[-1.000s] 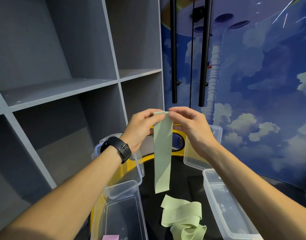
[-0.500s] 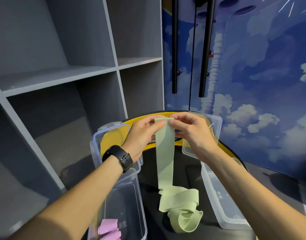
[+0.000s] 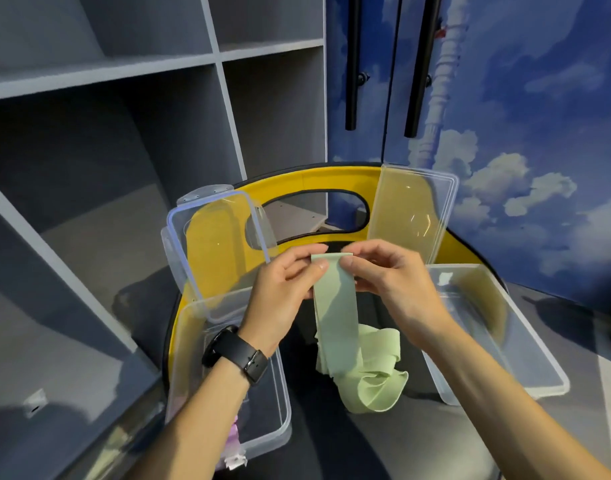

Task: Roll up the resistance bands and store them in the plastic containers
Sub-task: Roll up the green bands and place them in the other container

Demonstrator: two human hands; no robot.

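Note:
A pale green resistance band point(image 3: 335, 306) hangs from my two hands, its lower part heaped in loose folds on the dark seat. My left hand point(image 3: 283, 292) pinches the band's top left corner with thumb and fingers. My right hand point(image 3: 390, 282) pinches the top right corner. A clear plastic container point(image 3: 498, 341) stands open at the right, below my right forearm. Another clear container point(image 3: 193, 358) lies at the left under my left wrist, with a bit of pink band point(image 3: 233, 438) showing near its front end.
Two clear lids lean upright behind the containers, the left lid point(image 3: 214, 251) and the right lid point(image 3: 411, 209), against a yellow rim with a handle hole point(image 3: 317, 181). Grey shelving point(image 3: 124, 98) fills the left. Cabinet doors with a sky picture and black bar handles point(image 3: 352, 64) stand behind.
Both hands have lowered with the band's top end, so more of the band now lies heaped on the seat. The view has tilted downward.

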